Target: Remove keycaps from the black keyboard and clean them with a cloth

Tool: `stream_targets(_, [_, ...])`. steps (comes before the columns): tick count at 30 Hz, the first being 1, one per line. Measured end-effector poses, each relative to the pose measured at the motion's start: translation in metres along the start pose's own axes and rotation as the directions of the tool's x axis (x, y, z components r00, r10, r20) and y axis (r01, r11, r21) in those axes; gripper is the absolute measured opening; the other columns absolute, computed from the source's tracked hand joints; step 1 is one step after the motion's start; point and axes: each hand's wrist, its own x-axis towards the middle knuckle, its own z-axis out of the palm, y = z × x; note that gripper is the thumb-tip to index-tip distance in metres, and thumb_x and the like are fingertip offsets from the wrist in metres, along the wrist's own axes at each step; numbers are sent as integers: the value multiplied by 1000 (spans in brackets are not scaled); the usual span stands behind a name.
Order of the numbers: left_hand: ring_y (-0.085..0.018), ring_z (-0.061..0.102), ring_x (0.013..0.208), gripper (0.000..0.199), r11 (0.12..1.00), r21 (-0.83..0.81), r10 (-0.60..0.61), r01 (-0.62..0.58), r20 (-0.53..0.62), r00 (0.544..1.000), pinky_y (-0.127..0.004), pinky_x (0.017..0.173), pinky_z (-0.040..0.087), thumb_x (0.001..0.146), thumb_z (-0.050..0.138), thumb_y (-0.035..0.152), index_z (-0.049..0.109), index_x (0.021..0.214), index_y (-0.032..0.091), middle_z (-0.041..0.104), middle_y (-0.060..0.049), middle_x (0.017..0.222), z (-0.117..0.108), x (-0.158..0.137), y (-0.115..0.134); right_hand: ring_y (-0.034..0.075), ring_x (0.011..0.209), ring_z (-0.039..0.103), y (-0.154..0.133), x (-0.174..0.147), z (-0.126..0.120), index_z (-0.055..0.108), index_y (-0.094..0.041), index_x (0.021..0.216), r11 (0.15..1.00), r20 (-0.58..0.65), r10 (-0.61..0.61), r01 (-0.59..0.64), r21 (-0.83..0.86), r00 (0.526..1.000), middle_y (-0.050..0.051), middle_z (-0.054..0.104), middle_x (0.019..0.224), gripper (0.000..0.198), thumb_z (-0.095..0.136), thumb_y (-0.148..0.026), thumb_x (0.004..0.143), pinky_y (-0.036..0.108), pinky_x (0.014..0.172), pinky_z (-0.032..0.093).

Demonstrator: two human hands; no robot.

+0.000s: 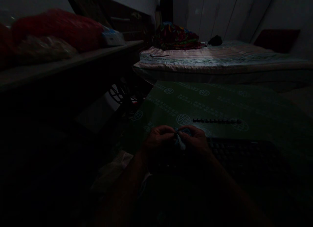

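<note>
A small light-blue crumpled cloth (pixel 181 143) is pinched between my two hands, above the near part of the green board. My left hand (pixel 160 135) is closed, its thumb and fingertips on the cloth's left side. From the right, my right hand (pixel 195 139) grips the same cloth, fingers bent around it. Beneath and to the right of my hands lies a black keyboard (pixel 244 155), its left part hidden by my hands and the darkness. Beyond it rests a thin black toothed strip (pixel 216 121), lying lengthwise.
The green printed board (pixel 195 103) serves as the tabletop. A pale crumpled cloth or bag (pixel 117 168) lies by my left forearm. Red bags (pixel 58 29) sit on a shelf at left, above a spoked wheel (pixel 116 94). A bed (pixel 220 60) stands beyond. The room is very dark.
</note>
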Motion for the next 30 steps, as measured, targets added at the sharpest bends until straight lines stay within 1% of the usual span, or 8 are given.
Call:
stream_targets(5, [-13,63,62,25,1000,-27,16,-17,-28,999,-25,63,49,57,78,24,66,77,14,69,-2,72,4,-1,3,11,49,49,2,3,-5,68,-16,77,999,-103,50,-47,25,993,-2,57,56,33,73,-43,58,22,46,37])
stream_targets(7, [-13,63,63,25,999,-25,22,-22,-29,999,-26,64,50,57,78,24,66,77,14,69,-2,74,5,-2,4,11,49,49,2,3,-6,67,-16,80,997,-123,69,-63,51,990,-1,58,57,35,73,-44,59,23,47,38])
stream_targets(10, [-13,62,60,25,1000,-10,15,-15,-26,1000,-25,61,49,58,78,25,66,78,14,68,-2,71,5,-2,4,12,53,53,0,1,-3,67,-18,87,996,-103,53,-45,74,993,-1,61,64,36,73,-42,61,24,51,42])
stream_targets(14, [-10,60,59,24,999,39,34,-33,-21,999,-22,59,46,60,77,24,66,79,15,66,1,70,1,0,2,12,58,54,-4,-3,4,67,-19,85,1000,-56,-16,16,-2,998,-1,61,66,33,75,-36,58,23,53,43])
stream_targets(20, [-11,59,61,19,994,90,53,-55,27,998,-22,61,46,61,76,23,67,76,15,66,1,68,-1,0,0,11,51,51,-2,-1,3,66,-17,81,991,30,98,-100,91,995,-2,60,60,32,75,-37,57,23,49,40])
stream_targets(22, [-11,60,61,18,993,100,58,-60,27,998,-23,62,47,61,75,22,68,75,15,66,0,68,-1,0,0,12,51,52,-1,0,2,67,-17,79,990,10,109,-109,91,994,-1,61,60,32,76,-37,56,23,48,40])
stream_targets(25, [-12,61,61,19,994,98,37,-38,12,999,-25,63,48,60,76,23,68,76,15,67,0,68,-1,0,0,12,50,52,0,2,1,67,-16,77,990,-58,123,-118,77,991,-1,60,57,32,76,-38,55,23,47,39])
stream_targets(30, [-14,64,64,21,997,74,27,-28,11,1000,-27,66,50,60,76,23,68,78,15,69,-2,71,0,1,0,12,49,51,-3,4,-5,68,-16,79,992,-136,114,-105,70,984,-1,61,58,36,76,-41,54,24,47,39])
